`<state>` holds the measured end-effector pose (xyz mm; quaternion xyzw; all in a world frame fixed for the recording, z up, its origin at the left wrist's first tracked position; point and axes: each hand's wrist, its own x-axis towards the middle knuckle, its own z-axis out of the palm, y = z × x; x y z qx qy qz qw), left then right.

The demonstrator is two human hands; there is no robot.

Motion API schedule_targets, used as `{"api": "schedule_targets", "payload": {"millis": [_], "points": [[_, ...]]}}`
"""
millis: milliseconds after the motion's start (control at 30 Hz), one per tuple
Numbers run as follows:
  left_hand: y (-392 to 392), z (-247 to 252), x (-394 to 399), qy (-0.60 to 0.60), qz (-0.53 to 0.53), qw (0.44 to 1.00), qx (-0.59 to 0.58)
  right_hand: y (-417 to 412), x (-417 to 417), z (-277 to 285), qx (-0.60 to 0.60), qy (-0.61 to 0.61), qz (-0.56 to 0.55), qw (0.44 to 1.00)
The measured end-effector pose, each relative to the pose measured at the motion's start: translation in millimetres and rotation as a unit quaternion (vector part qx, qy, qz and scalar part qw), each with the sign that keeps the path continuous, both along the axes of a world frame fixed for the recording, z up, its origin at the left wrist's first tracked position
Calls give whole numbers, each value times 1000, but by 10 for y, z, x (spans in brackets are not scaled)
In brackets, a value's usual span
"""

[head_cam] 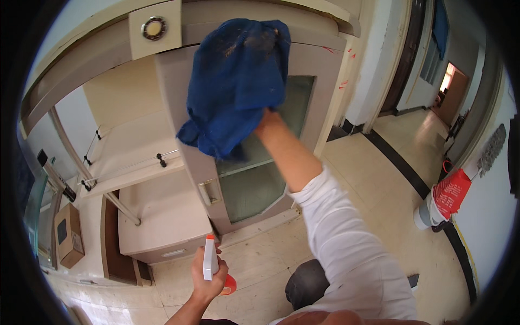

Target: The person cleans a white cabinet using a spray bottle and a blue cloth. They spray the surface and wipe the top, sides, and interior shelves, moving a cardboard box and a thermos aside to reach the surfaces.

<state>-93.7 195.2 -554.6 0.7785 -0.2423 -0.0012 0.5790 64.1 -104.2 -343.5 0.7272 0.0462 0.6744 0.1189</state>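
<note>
My left hand (209, 272) is wrapped around a spray bottle with a white trigger head (209, 258), an orange nozzle tip and a red-orange body (229, 284). My right arm reaches up to the cabinet, and a blue cloth (239, 89) with dusty brown stains covers most of my right hand (266, 122). The cloth hangs in front of the upper part of a cabinet door (260, 191) with glass panes and a recessed handle (209, 192). Whether the cloth touches the door cannot be told.
Open shelves (134, 174) with a metal pole and rail adjoin the door on the left. A cardboard box (70, 235) and a dark tube (57, 178) are farther left. On the right, a bucket (430, 211) with a red bag and a grey duster (491, 150) stand by the wall.
</note>
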Motion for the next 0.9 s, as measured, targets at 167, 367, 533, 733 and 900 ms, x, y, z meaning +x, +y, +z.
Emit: {"api": "schedule_targets", "payload": {"millis": [167,367,533,733,900], "points": [[-84,-30,-7,44,-7,999,-18,-1099,201,4,-18,-53,26,998],[-134,-62,4,13,-33,999,-1,-1265,-311,-930,156,-2,24,988],[-84,63,-40,41,-20,999,0,-1130,-694,-716,172,10,43,984],[-118,-27,-16,29,-30,999,-2,-1923,-491,811,20,-89,-65,994],[-111,29,-28,58,6,998,2,-1761,-364,-20,267,-11,26,963]]}}
